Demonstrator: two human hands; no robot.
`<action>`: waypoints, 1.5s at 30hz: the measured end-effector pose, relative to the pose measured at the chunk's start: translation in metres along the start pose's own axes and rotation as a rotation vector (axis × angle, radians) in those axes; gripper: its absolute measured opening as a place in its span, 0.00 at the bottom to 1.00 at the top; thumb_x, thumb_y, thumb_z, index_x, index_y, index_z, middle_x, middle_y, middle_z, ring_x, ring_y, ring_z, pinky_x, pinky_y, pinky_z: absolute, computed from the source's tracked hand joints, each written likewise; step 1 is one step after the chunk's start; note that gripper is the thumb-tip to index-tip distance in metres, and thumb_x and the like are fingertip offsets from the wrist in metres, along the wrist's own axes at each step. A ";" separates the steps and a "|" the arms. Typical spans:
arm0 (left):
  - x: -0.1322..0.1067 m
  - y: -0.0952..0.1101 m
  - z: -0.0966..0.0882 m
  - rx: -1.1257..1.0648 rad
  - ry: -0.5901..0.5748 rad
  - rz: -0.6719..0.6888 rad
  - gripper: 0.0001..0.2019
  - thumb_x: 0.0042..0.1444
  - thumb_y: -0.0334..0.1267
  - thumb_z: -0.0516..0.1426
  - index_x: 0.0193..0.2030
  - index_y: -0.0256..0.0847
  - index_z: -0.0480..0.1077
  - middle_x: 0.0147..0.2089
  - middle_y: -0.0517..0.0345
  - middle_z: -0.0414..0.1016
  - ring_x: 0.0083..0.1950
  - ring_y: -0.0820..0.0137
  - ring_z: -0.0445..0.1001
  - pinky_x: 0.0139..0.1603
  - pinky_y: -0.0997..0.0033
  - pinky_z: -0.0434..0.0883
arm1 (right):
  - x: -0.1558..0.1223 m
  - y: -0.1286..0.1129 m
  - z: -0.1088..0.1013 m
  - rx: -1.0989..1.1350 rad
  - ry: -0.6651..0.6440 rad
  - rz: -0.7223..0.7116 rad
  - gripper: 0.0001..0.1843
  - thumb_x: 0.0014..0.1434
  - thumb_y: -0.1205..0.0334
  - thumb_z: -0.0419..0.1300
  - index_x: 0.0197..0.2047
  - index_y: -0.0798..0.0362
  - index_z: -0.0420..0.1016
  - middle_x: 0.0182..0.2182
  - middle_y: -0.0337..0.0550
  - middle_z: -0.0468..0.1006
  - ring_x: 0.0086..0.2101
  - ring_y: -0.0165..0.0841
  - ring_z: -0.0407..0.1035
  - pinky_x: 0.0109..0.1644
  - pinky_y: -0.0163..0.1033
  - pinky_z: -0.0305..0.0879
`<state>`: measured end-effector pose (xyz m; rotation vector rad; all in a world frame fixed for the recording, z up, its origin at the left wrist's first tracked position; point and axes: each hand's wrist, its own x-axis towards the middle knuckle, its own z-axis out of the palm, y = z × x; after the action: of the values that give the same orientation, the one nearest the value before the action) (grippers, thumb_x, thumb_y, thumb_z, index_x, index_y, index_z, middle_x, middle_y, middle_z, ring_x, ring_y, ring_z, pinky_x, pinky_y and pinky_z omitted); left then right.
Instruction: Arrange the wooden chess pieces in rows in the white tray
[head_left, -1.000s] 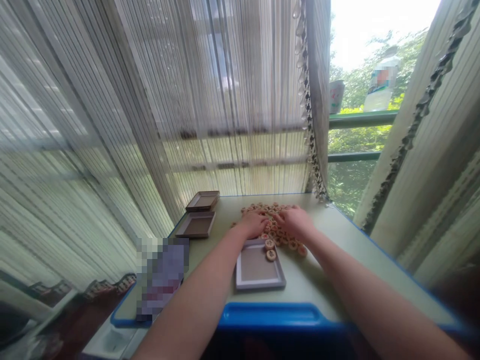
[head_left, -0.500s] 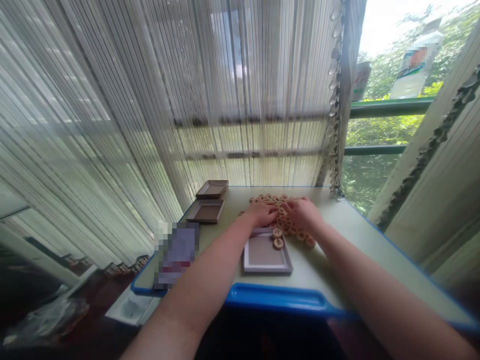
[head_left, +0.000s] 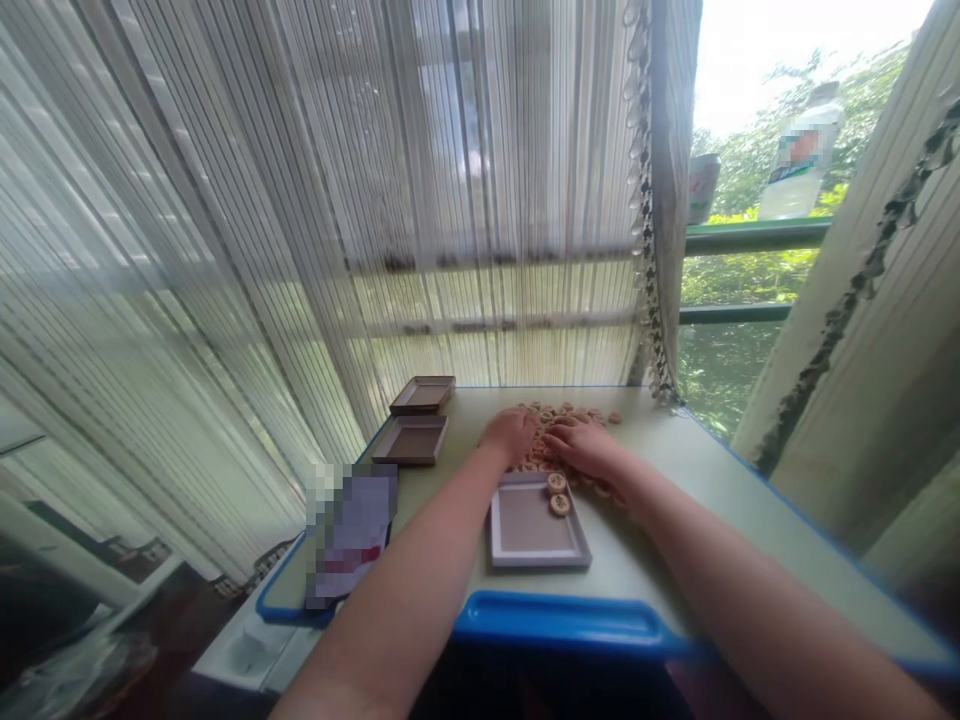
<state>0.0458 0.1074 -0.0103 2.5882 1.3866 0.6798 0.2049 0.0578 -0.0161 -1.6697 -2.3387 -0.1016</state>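
Observation:
Many round wooden Chinese chess pieces [head_left: 568,407] lie in a loose pile toward the far side of the table. My left hand [head_left: 510,434] rests on the pile's left side, palm down, its fingers partly hidden. Just right of it, my right hand [head_left: 586,440] lies over the pieces with fingers stretched toward the left hand. Both hands touch pieces, and neither lifts one. Nearer to me stands a shallow, light-coloured box tray [head_left: 541,562]. In its upper right corner sit two Chinese chess pieces [head_left: 559,505], marks facing up.
Two more shallow boxes, a nearer box [head_left: 411,440] and a farther box [head_left: 424,393], stand at the table's left edge. A blurred-out flat item [head_left: 352,540] lies near the left front. The table [head_left: 757,540] has a blue rim; a bottle [head_left: 801,165] stands by the window.
My right hand has slid left over the pile, closer to my left hand. My left hand has shifted slightly left. Some pieces have spread to the back right. The view has tilted slightly up.

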 end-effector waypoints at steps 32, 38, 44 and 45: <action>-0.065 0.025 -0.062 0.256 -0.186 -0.401 0.17 0.56 0.38 0.49 0.49 0.31 0.68 0.50 0.34 0.70 0.52 0.53 0.68 0.47 0.61 0.66 | 0.005 -0.013 0.007 0.097 0.154 -0.045 0.15 0.58 0.58 0.52 0.33 0.53 0.80 0.40 0.50 0.76 0.43 0.42 0.65 0.52 0.45 0.54; -0.104 0.004 -0.056 0.254 -0.249 -0.349 0.13 0.51 0.34 0.55 0.43 0.32 0.70 0.46 0.38 0.73 0.50 0.57 0.70 0.49 0.64 0.66 | 0.005 -0.008 0.010 0.256 0.378 0.088 0.13 0.53 0.64 0.54 0.37 0.55 0.80 0.43 0.52 0.74 0.43 0.41 0.67 0.48 0.45 0.61; -0.103 -0.006 -0.038 0.212 -0.031 -0.389 0.09 0.53 0.31 0.52 0.40 0.35 0.71 0.43 0.43 0.73 0.45 0.59 0.72 0.41 0.66 0.68 | -0.016 -0.017 -0.018 0.641 0.494 0.225 0.08 0.48 0.62 0.57 0.29 0.53 0.78 0.32 0.45 0.77 0.34 0.36 0.71 0.40 0.41 0.67; -0.101 -0.008 -0.036 0.214 -0.014 -0.378 0.10 0.53 0.29 0.51 0.40 0.35 0.71 0.43 0.43 0.73 0.45 0.60 0.72 0.41 0.66 0.68 | -0.024 -0.023 -0.021 0.738 0.464 0.245 0.07 0.47 0.62 0.58 0.28 0.53 0.76 0.30 0.45 0.78 0.33 0.36 0.72 0.37 0.40 0.67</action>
<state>-0.0244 0.0257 -0.0141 2.3601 1.9658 0.4753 0.1942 0.0236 0.0007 -1.3436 -1.5410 0.3435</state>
